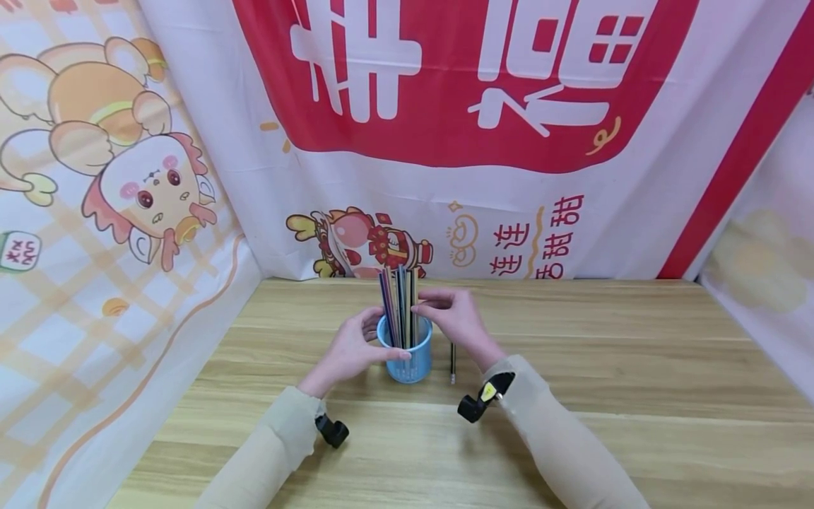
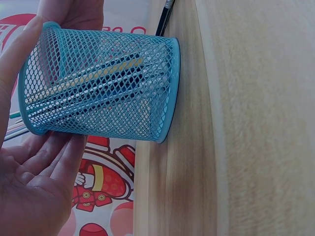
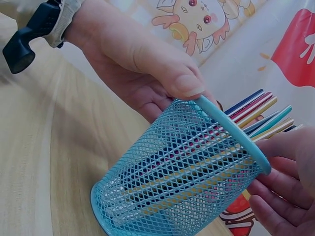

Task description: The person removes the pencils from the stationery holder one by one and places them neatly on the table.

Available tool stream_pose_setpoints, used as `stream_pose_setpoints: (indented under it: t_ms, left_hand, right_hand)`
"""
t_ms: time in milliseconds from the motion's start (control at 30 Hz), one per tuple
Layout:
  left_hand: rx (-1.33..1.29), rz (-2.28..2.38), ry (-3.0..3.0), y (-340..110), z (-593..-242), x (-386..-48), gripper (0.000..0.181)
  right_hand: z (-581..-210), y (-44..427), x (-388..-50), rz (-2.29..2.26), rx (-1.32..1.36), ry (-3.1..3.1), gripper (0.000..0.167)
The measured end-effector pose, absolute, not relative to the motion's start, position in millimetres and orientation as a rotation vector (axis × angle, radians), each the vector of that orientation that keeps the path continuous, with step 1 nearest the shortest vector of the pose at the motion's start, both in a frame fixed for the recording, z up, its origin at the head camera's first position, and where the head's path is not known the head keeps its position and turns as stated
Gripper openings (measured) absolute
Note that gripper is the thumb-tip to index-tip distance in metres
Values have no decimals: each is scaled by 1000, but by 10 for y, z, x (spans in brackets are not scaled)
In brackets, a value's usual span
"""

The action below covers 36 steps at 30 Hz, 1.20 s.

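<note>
In the head view, a light-blue mesh pencil cup stands upright on the table, holding several pencils of different colours. My left hand grips the cup from the left, thumb across its near rim and fingers around the far side. At the cup's right, my right hand has its thumb and fingers loosely bent beside the pencils and rim. The right wrist view shows the right hand close to the pencil shafts; whether it presses on them is unclear. A dark pencil lies on the table right of the cup.
The wood-grain table reaches back to a white and red printed cloth. Another printed cloth hangs along the left side. Black wrist cameras are strapped to both wrists.
</note>
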<state>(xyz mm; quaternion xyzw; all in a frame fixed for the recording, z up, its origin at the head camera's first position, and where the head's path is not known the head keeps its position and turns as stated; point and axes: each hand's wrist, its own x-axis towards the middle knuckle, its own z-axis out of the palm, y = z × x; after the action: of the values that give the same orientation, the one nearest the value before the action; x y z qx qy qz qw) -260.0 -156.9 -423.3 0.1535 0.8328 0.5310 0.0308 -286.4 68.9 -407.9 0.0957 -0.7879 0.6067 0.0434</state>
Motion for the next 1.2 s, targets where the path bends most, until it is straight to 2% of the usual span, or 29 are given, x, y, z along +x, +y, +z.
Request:
stream_pose_setpoints:
  t_ms: [1200]
  left_hand:
    - [480,1628,2552,-1559,-4176,-2577,91]
  right_hand:
    - [-4053,660,-2837,1915,215,-2346,31]
